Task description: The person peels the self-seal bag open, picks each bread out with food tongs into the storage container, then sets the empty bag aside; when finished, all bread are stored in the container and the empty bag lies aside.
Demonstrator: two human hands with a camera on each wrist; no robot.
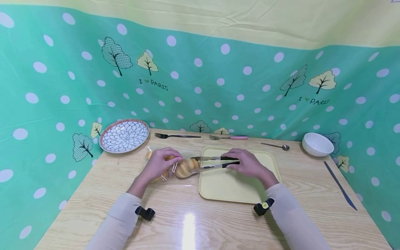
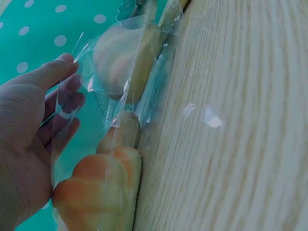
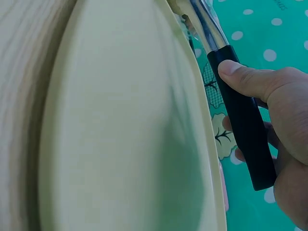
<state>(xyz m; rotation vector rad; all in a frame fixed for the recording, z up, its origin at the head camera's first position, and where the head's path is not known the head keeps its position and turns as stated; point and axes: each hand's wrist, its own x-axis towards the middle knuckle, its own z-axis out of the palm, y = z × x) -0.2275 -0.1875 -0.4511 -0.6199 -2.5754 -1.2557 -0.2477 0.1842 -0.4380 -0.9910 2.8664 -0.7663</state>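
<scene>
My left hand (image 1: 164, 161) pinches the edge of a clear plastic bag (image 2: 90, 85) between thumb and fingertips. A round striped bread roll (image 1: 184, 168) shows through the plastic beside that hand. Another piece of bread (image 2: 101, 192), with an orange-brown top, lies in the near part of the bag in the left wrist view. My right hand (image 1: 248, 163) grips metal tongs (image 1: 215, 167) by their black handles, thumb on one side. The tongs reach left over the tray, their two arms on either side of the roll; whether they squeeze it I cannot tell.
Under the tongs lies a pale yellow tray (image 1: 231, 189). Behind are a patterned plate (image 1: 125, 136), a black fork (image 1: 178, 136) and a pink-handled fork (image 1: 239, 138). A spoon (image 1: 285, 147), a white bowl (image 1: 318, 145) and a knife (image 1: 340, 185) lie to the right.
</scene>
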